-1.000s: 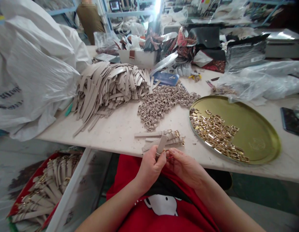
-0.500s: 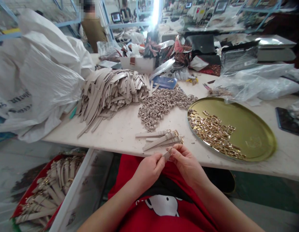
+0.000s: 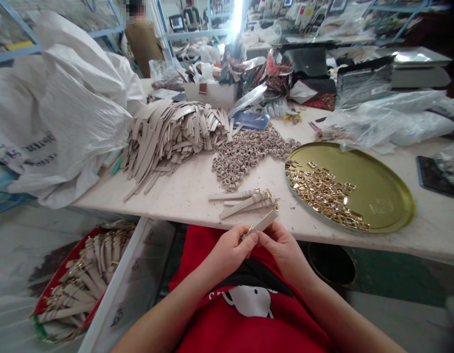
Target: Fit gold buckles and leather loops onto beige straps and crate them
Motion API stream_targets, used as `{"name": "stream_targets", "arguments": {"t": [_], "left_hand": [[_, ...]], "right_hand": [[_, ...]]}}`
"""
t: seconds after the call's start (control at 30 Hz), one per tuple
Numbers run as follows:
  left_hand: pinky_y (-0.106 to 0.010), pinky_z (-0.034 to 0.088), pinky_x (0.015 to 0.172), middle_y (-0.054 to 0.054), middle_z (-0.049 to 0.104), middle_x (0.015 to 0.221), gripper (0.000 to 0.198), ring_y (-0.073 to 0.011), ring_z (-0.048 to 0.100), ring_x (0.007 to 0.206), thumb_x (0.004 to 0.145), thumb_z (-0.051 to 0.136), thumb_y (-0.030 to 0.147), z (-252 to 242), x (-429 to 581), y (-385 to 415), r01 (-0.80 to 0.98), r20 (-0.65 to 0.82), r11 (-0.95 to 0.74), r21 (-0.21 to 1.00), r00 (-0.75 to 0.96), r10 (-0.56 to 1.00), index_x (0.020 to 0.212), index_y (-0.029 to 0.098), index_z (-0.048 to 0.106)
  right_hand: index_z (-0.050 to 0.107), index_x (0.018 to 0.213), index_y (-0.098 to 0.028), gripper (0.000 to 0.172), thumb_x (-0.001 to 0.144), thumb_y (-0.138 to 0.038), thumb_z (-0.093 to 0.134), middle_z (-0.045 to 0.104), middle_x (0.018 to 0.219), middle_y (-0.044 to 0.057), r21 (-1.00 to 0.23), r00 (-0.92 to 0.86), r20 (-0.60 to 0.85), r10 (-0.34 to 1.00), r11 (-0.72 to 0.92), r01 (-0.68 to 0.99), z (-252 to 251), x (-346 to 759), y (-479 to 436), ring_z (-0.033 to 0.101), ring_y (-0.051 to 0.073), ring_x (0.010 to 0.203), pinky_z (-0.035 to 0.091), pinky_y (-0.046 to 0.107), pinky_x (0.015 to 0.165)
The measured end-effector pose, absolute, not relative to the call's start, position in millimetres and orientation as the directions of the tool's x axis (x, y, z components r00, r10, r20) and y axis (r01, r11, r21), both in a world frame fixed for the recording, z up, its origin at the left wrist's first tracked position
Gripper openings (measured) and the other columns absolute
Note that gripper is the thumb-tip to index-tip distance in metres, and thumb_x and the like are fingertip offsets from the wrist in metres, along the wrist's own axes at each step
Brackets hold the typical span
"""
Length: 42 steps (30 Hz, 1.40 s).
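Note:
Between my two hands, just off the table's front edge, is a beige leather strap (image 3: 264, 221) pointing up and to the right. My left hand (image 3: 237, 245) pinches its lower end, where a bit of gold buckle shows at the fingers. My right hand (image 3: 280, 245) grips the strap's near side, its thumb close to the left thumb. Just beyond my hands lie several straps with gold buckles (image 3: 249, 202). Small beige loops (image 3: 234, 162) are heaped behind them. Gold buckles (image 3: 322, 191) cover the left part of a round gold tray (image 3: 381, 181).
A large pile of plain beige straps (image 3: 168, 137) lies at the left, beside a white sack (image 3: 72, 113). Below, a red-rimmed basket (image 3: 46, 294) holds buckled straps next to a white bin (image 3: 118, 294). A phone (image 3: 436, 175) lies far right. A person (image 3: 144, 41) stands behind.
The strap has been turned: its free end now points up to the right, and the buckle end is at my left fingers. My right hand has lowered slightly. The view has shifted a little.

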<state>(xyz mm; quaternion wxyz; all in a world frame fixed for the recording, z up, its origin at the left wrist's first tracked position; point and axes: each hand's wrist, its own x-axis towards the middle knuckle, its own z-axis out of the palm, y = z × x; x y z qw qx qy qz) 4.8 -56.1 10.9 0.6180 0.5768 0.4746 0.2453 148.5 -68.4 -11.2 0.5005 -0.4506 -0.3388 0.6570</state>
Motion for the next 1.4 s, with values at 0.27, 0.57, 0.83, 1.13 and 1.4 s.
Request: {"name": "stream_targets", "arguments": {"t": [0.27, 0.57, 0.83, 1.13, 1.4], "left_hand": [[-0.017, 0.023, 0.037, 0.007, 0.044, 0.054, 0.029, -0.0035, 0.032, 0.037, 0.082, 0.045, 0.045, 1, 1, -54, 0.162, -0.414, 0.384, 0.909, 0.467, 0.781, 0.075, 0.017, 0.044], [-0.017, 0.024, 0.037, 0.006, 0.048, 0.053, 0.031, -0.0035, 0.034, 0.037, 0.08, 0.049, 0.045, -4, -2, -48, 0.215, -0.412, 0.352, 0.911, 0.458, 0.788, 0.071, 0.016, 0.045], [-0.017, 0.023, 0.037, 0.008, 0.042, 0.05, 0.035, -0.0031, 0.031, 0.037, 0.078, 0.05, 0.05, -3, -2, -43, 0.203, -0.431, 0.381, 0.902, 0.468, 0.772, 0.068, 0.016, 0.045], [-0.017, 0.033, 0.046, 0.003, 0.052, 0.06, 0.023, -0.0059, 0.048, 0.047, 0.078, 0.052, 0.037, -6, 7, -48, 0.093, -0.434, 0.442, 0.892, 0.446, 0.782, 0.073, 0.014, 0.049], [-0.018, 0.024, 0.041, 0.008, 0.038, 0.046, 0.024, -0.0055, 0.033, 0.041, 0.076, 0.052, 0.034, 7, 7, -58, 0.235, -0.405, 0.336, 0.912, 0.384, 0.83, 0.064, 0.017, 0.041]], "right_hand": [[0.059, 0.077, -0.019, 0.019, 0.074, -0.037, 0.064, 0.056, 0.064, -0.004, -0.777, -0.221, -0.39, 0.894, -0.448, -0.443, -15, 150, -65, 0.048, 0.009, 0.057, 0.041, 0.023, 0.059], [0.06, 0.087, -0.02, 0.018, 0.07, -0.02, 0.068, 0.063, 0.077, -0.001, -0.73, -0.362, -0.38, 0.851, -0.516, -0.448, -16, 149, -63, 0.056, 0.011, 0.064, 0.043, 0.026, 0.066], [0.062, 0.087, -0.022, 0.021, 0.067, -0.016, 0.067, 0.062, 0.077, -0.003, -0.645, -0.343, -0.428, 0.836, -0.548, -0.532, -20, 155, -60, 0.055, 0.01, 0.065, 0.042, 0.024, 0.064], [0.057, 0.084, -0.022, 0.012, 0.074, -0.026, 0.062, 0.058, 0.072, -0.002, -0.872, -0.194, -0.333, 0.923, -0.38, -0.309, -16, 155, -66, 0.054, 0.013, 0.065, 0.043, 0.028, 0.065], [0.054, 0.072, -0.021, 0.007, 0.078, -0.023, 0.055, 0.056, 0.075, 0.003, -0.885, -0.105, 0.205, 0.973, 0.23, 0.405, -17, 164, -74, 0.052, 0.016, 0.07, 0.041, 0.029, 0.066]]}}
